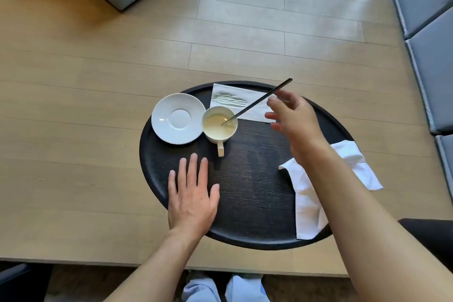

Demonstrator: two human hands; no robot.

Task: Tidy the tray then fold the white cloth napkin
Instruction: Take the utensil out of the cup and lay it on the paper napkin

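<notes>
Round dark tray (255, 179) sits on a light wood table (85, 105). Left hand (191, 193) lies flat on the tray's near-left part, palm down, fingers spread, gripping nothing. Right hand (291, 117) is raised over the tray's far-right side, fingers loosely apart; fingertips are at the upper handle of the spoon (257, 103), can't tell if they actually pinch it. Spoon leans in the cup (219, 125), bowl end down in pale liquid, handle angled up and right. Cup handle points toward the person. Empty white saucer (177, 119) is just left of the cup, touching or nearly so, overhanging the tray's left rim. Paper napkin (235, 100) with a crumpled foil-like scrap lies flat behind the cup. White cloth napkin (308, 203) lies rumpled on the tray's right edge, partly hanging over the rim, partly hidden under the right forearm.
</notes>
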